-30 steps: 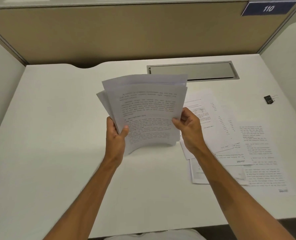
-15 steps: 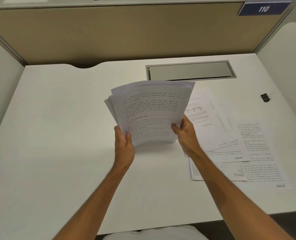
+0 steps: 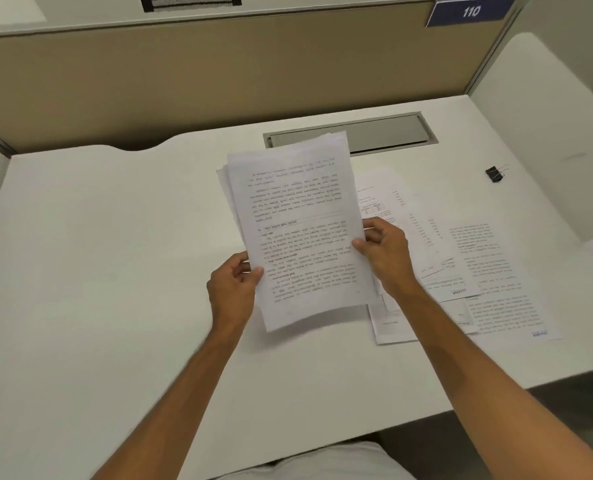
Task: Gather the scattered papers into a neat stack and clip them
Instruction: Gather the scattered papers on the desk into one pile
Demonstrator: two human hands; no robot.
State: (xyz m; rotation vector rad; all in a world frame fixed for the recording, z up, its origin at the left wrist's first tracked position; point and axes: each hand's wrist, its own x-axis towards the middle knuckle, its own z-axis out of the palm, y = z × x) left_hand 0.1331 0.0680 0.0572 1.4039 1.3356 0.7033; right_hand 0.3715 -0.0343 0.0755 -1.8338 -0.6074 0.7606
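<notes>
Your left hand [image 3: 232, 289] pinches the paper stack [image 3: 298, 230] at its 8 o'clock edge. Your right hand [image 3: 385, 254] pinches its 3 o'clock edge. Loose papers [image 3: 478, 265] lie on the white desk [image 3: 97, 271] at 3 o'clock of the stack. The black binder clip [image 3: 494, 173] sits at 2 o'clock.

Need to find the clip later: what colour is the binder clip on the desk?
Black, with silvery wire handles: the binder clip shows in the head view, far right of the desk.

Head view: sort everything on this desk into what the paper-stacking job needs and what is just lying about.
For the job: stack, held by left hand and right hand; loose papers on the desk; clip, lying apart from the papers.

Just there: hatch; sign reading 110; partition.
</notes>
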